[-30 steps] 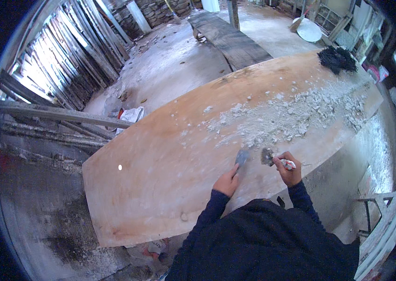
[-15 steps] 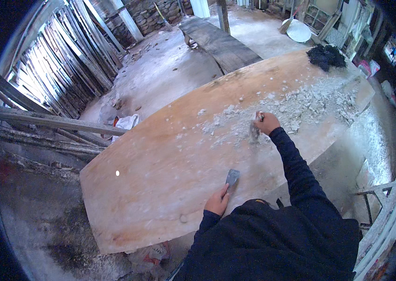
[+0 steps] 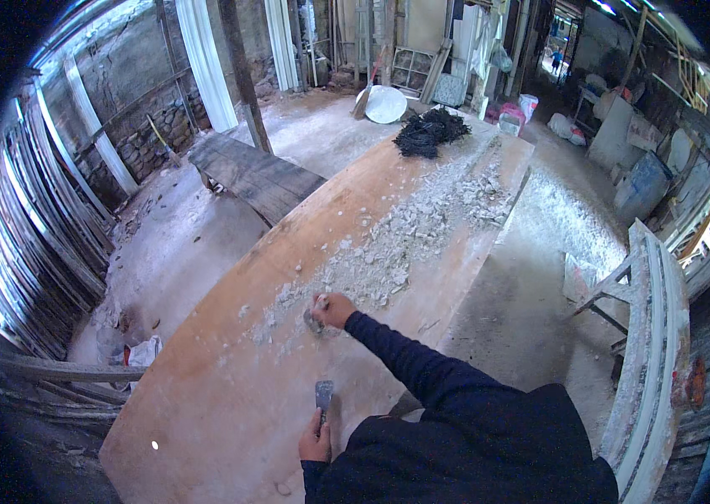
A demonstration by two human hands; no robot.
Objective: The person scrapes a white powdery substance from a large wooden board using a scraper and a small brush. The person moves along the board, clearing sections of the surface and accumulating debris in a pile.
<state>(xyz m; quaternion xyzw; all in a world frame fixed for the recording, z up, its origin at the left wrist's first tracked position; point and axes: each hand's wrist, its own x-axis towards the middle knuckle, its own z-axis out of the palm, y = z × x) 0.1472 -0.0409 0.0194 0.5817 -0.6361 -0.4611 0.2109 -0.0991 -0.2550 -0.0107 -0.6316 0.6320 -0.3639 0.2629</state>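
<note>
My right hand (image 3: 336, 311) is closed around the handle of a scraper (image 3: 311, 322), whose greyish blade is partly hidden and points down at the board. Whitish flakes and crumbs (image 3: 380, 252) lie around it and spread in a long band toward the far end. Closer to me, my left hand (image 3: 315, 443) grips a putty knife (image 3: 324, 392), its flat grey blade pointing away from me above the board. Both hands are over the large tan wooden board (image 3: 212, 378), which is smeared with pale dust.
A dark tangled heap (image 3: 432, 132) sits at the board's far end. Beyond stand a dark plank bench (image 3: 254, 178), a post (image 3: 246, 76), a broom (image 3: 365, 97) and a round white disc (image 3: 385, 104). To the right is a dusty white bench (image 3: 645, 336); poles (image 3: 44, 193) lean at left.
My view has swung to the right, so the board and bench sit farther left. The scraper in my right hand is now at the near end of the flakes; both hands keep their tools.
</note>
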